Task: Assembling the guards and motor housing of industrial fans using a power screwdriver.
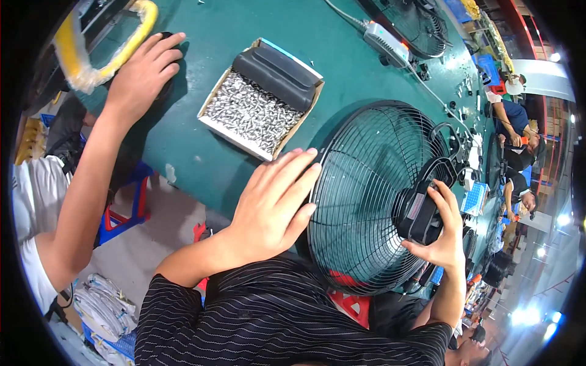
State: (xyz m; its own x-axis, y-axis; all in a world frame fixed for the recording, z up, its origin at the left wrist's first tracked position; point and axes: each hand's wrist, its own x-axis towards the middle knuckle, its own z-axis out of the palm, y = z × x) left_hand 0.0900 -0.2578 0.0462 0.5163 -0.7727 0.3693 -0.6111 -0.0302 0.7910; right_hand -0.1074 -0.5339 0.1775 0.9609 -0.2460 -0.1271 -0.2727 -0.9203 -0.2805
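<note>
A black fan (372,195) with a round wire grille is tilted on edge at the table's front edge, close to my body. My left hand (271,198) lies against the grille's left rim with its fingers stretched out, not wrapped round it. On the other side, my right hand (442,235) grips the black motor housing (421,216) at the back of the fan, thumb below and fingers above. Left of the fan stands an open cardboard box (244,140) full of small silvery screws (253,113). A dark grey moulded piece (274,76) rests across its top.
At the left, a co-worker's hand (143,73) rests on a dark object near a yellow padded frame (137,36). A white power strip (387,44) with its cable lies on the green table (207,24). Another fan (415,27) is at the far side. Several people work along the right.
</note>
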